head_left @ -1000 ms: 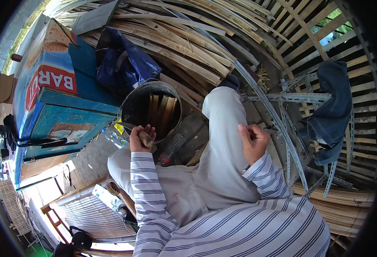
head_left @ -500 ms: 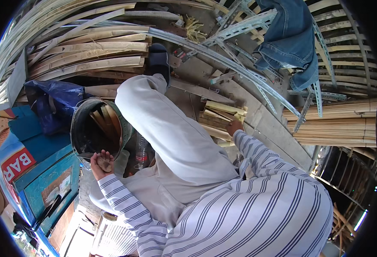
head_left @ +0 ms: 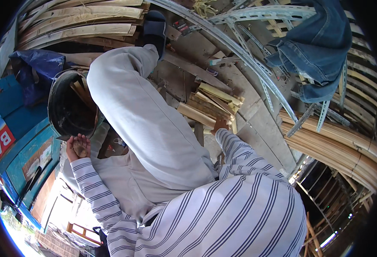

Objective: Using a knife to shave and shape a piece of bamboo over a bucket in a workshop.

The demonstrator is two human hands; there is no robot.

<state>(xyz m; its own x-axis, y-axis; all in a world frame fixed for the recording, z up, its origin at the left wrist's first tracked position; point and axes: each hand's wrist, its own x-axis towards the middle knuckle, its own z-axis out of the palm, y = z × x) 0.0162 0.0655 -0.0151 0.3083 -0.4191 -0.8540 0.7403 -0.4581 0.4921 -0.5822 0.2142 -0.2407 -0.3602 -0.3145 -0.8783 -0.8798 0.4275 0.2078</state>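
Observation:
My left hand (head_left: 80,147) is palm up beside the near rim of a dark bucket (head_left: 70,122). Its fingers are curled round what looks like a knife (head_left: 63,138), whose grey pointed blade sticks out to the left; the handle is mostly hidden. Several split bamboo pieces stand inside the bucket. On the floor, right of my bent leg, lies a pile of short split bamboo pieces (head_left: 212,102). At its near right edge my right hand (head_left: 221,123) is closed on a bamboo piece, though its fingertips are partly hidden.
Long bamboo slats (head_left: 83,19) are stacked at the far left. A metal angle-bar frame (head_left: 244,51) carries blue jeans (head_left: 315,47). Bundled thin sticks (head_left: 334,150) lie at the right. A blue tarp (head_left: 36,73) and a teal wooden cabinet (head_left: 30,171) stand left.
The whole view has shifted and turned. My right hand has moved in over the edge of the short bamboo pile. My left hand stays by the bucket rim.

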